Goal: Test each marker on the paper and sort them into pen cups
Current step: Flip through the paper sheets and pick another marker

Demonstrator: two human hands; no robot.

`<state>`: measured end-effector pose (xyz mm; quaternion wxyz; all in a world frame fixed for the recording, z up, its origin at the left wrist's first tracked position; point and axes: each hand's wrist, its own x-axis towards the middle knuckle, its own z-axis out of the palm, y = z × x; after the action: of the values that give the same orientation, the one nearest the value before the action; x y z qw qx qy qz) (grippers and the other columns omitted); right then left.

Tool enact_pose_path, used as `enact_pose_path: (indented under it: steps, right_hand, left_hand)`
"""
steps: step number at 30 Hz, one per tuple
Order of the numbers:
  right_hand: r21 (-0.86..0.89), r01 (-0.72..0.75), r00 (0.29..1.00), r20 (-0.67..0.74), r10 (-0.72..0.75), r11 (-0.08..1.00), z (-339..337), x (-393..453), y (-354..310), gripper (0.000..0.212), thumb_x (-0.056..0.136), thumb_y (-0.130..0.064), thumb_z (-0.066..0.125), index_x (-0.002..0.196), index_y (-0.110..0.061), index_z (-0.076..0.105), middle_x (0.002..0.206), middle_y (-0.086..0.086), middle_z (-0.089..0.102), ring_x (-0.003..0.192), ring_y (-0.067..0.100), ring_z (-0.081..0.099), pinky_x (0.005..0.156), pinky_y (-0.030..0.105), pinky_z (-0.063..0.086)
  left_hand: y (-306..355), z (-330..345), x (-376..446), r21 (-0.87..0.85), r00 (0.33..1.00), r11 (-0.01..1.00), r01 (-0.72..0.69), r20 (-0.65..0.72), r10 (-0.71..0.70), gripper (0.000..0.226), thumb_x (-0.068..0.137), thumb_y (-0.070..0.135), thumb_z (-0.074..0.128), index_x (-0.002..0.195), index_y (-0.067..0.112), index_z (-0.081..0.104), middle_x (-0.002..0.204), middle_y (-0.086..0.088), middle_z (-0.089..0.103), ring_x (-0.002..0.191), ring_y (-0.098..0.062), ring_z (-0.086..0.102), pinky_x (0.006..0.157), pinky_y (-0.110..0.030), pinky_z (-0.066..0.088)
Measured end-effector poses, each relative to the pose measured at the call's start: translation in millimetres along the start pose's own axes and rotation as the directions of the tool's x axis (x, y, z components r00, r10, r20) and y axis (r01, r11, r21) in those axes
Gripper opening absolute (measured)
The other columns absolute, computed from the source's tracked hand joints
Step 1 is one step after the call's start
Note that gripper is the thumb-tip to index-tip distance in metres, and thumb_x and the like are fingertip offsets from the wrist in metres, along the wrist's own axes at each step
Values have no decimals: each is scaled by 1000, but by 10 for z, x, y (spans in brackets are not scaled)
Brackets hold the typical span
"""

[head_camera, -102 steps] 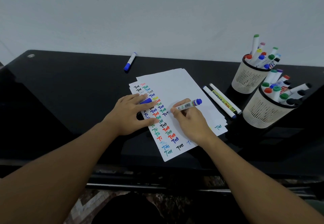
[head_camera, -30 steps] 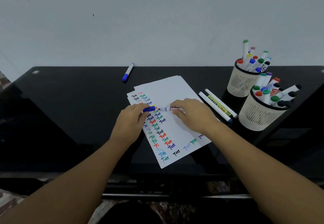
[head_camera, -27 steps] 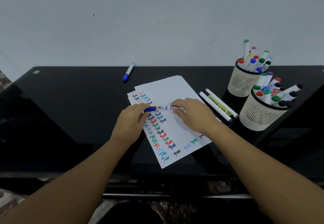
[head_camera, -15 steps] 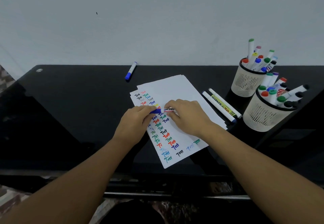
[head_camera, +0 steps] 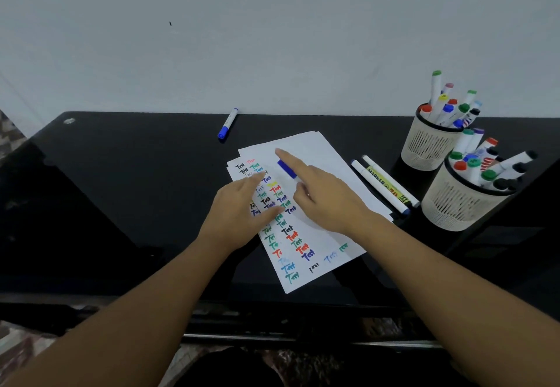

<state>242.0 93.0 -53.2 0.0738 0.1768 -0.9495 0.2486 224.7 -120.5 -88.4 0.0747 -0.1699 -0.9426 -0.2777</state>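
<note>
A stack of white paper [head_camera: 321,156] lies on the black table, with rows of coloured "Test" words down its left side. My left hand [head_camera: 239,213] rests flat on those words, fingers straight, holding nothing. My right hand [head_camera: 327,201] holds a blue-capped marker [head_camera: 286,168] over the paper; its cap points up and left, and my index finger stretches out past it. Most of the marker's body is hidden under that hand. Two cream mesh pen cups, a far cup [head_camera: 424,150] and a near cup [head_camera: 454,207], stand at the right, each holding several capped markers.
Two white markers [head_camera: 385,188] lie side by side between the paper and the cups. Another blue-capped marker [head_camera: 228,122] lies alone near the table's back edge by the wall. The table's front edge runs just below the paper.
The cap in my left hand went onto the marker. My left hand then let go and lay flat on the paper. My right hand turned the capped marker to point away.
</note>
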Motion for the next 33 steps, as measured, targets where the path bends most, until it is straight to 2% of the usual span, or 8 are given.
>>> enact_pose_path:
  steps: [5,11,19,25,27,30,31,33]
  right_hand:
    - [150,-106,994,-16,110,983,-21,-45,6,52,105,-26,42,148,-51,28,79,6,64,67,21,60,69,47,55]
    - [199,-142,989,0,145,970,18,-121,-6,49,102,-26,47,137,-56,28,87,6,69,66,25,66,63,48,59]
    - [277,-176,984,22,177,945,2,-106,52,50,111,-32,41,152,-58,25,75,-3,58,62,11,53,66,31,47]
    - [237,-145,987,-36,158,961,-1,-125,38,45,106,-31,50,140,-53,31,84,8,65,62,22,58,64,36,50]
    - [306,-168,982,-32,187,937,-4,-135,27,49,108,-27,45,144,-56,30,91,6,67,67,16,58,70,34,51]
    - [407,-191,980,31,195,893,-63,-117,35,58,111,-18,34,150,-60,29,142,-10,56,92,12,60,94,34,52]
    - [414,-214,976,48,214,885,-88,-110,41,55,110,-15,33,148,-55,41,143,-10,54,91,11,60,97,35,51]
    - [453,-293,951,52,303,842,-133,-96,68,48,107,-12,35,129,-41,66,121,-7,61,84,10,68,100,38,53]
  left_hand:
    - [-32,36,29,86,999,995,-39,21,37,74,86,69,61,142,21,58,150,0,52,140,-16,43,117,-38,35]
    - [-42,37,25,84,999,996,-35,23,33,74,85,71,61,140,22,60,151,0,52,140,-16,42,117,-42,35]
    - [-33,21,31,119,998,993,-26,53,20,75,86,72,59,142,23,58,152,3,50,141,-14,41,117,-38,31]
    - [-31,25,30,98,999,995,-16,53,11,81,81,78,59,141,24,59,151,3,50,141,-15,41,118,-41,33]
    - [-39,32,28,109,998,994,-13,64,7,91,76,88,53,142,25,58,152,3,49,142,-16,40,119,-44,32]
    - [-84,54,47,148,996,988,-39,91,26,104,69,99,38,147,31,51,158,5,41,148,-16,30,124,-45,20]
    - [-97,58,49,155,994,987,-46,109,29,105,68,100,36,149,34,47,161,5,37,150,-16,26,125,-44,16]
    - [-102,57,47,169,988,984,-54,149,28,106,67,101,34,152,38,41,163,7,31,153,-15,19,125,-43,10]
